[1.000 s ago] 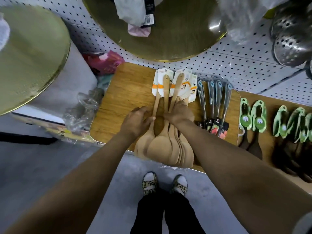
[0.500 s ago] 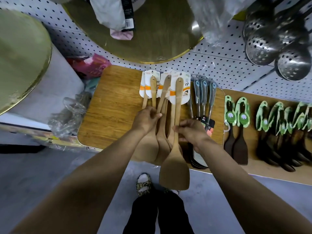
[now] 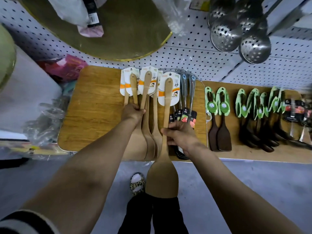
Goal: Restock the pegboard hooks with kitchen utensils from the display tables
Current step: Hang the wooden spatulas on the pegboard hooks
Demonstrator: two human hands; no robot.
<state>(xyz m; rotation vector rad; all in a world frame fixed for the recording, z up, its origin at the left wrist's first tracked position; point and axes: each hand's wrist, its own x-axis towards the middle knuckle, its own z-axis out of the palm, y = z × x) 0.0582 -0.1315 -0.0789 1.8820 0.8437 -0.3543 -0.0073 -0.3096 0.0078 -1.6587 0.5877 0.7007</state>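
A: Wood everywhere on this table (image 3: 94, 115): a grained, rounded-corner top, and a fanned pile of pale wooden spatulas (image 3: 148, 132) lying on it, handles pointing far toward the pegboard (image 3: 185, 58), flat blades at the near edge.

B: Which one is in hand?

A: The right hand (image 3: 181, 135) grips a single wooden spatula (image 3: 164, 149), fingers and thumb curled round the slim handle about halfway along. Its white card label sits at the far end with an orange band, and its broad, smooth blade hangs past the near table edge, over the grey floor.

B: And the other hand?

A: The left hand (image 3: 133, 112) rests on the pile, fingers curled round 2 or 3 of the handles just below their card labels.

B: What lies beside them?

A: Just right of the pile, clear-handled utensils (image 3: 187, 95) with dark tags. Further right, on a second wooden board, dark brown spatulas (image 3: 219, 132) in green card sleeves, lined up side by side.

B: On the wall?

A: White perforated pegboard. Shiny metal skimmers (image 3: 239, 31), round and punched with holes, hang at far right, and a large, dull gold disc (image 3: 126, 34) hangs at far left.
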